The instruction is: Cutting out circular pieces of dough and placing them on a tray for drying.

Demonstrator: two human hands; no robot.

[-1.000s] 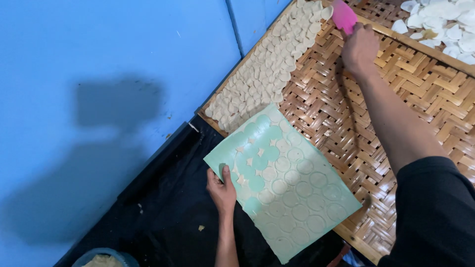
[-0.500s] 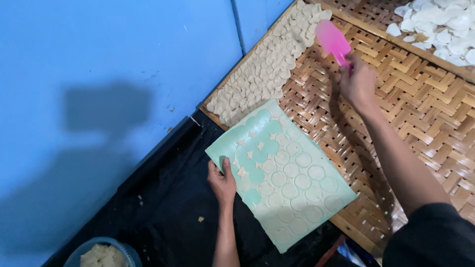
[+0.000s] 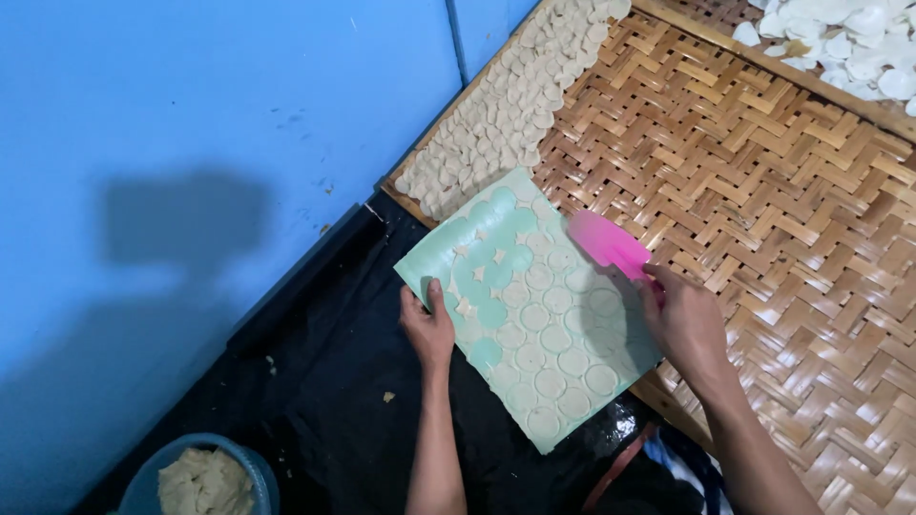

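— What does the head view show the left hand (image 3: 429, 327) doing?

— It grips the near edge of a pale green sheet (image 3: 534, 315) covered in cut dough rounds, thumb on top. The sheet lies tilted, half over black cloth (image 3: 324, 381), half over the woven bamboo tray (image 3: 763, 191).

— And the right hand (image 3: 689, 326)?

— Closed around the handle of a pink spatula (image 3: 611, 246), its blade resting over the sheet's upper part. Rows of dough discs (image 3: 501, 119) line the tray's left edge.
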